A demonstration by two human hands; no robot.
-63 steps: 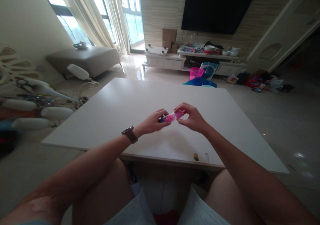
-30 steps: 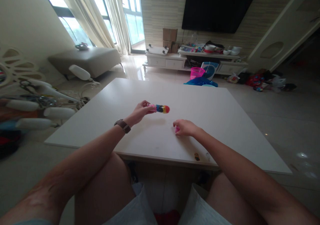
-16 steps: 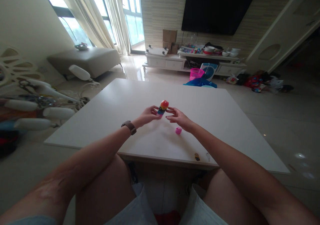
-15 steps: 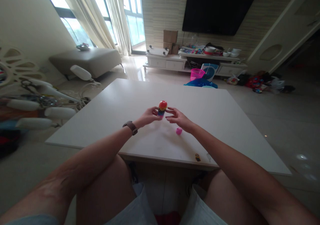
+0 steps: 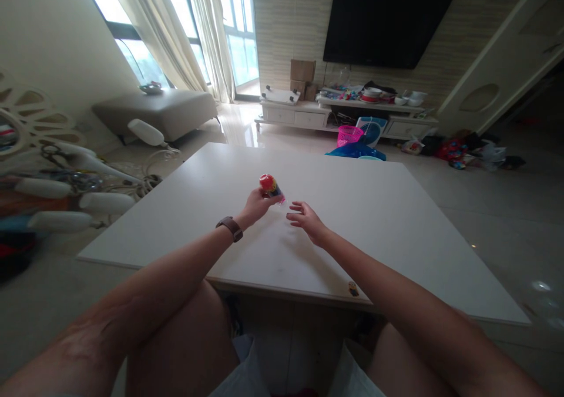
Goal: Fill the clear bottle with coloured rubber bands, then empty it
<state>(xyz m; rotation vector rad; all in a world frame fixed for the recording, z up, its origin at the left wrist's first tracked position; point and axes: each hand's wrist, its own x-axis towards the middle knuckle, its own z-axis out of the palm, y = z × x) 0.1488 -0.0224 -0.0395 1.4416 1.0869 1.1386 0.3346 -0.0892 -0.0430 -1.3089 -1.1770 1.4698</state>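
Observation:
My left hand point(image 5: 259, 203) is closed round a small bottle-shaped container point(image 5: 272, 187) above the white table point(image 5: 220, 174). The container has a round red top, a yellow and dark blue body and pink at its lower end. It leans, with the red top up and to the left and the pink end toward my right hand point(image 5: 306, 218). That hand is open, its fingers apart, a short way from the pink end and holding nothing that I can see. Near the front edge lies a small yellow and dark figure point(image 5: 353, 289), close to my right forearm.
Beyond the table are a pink basket point(image 5: 350, 135) and a blue plastic item point(image 5: 356, 150). A low white cabinet point(image 5: 282, 115) with dishes on it stands by the wall. At left are a lamp with white shades point(image 5: 106, 202) and a grey bench point(image 5: 167, 112).
The container has gone from nearly upright to tilted and shifted left with my left hand. My right hand has moved slightly down and left, away from it. The pink lump on the table no longer shows.

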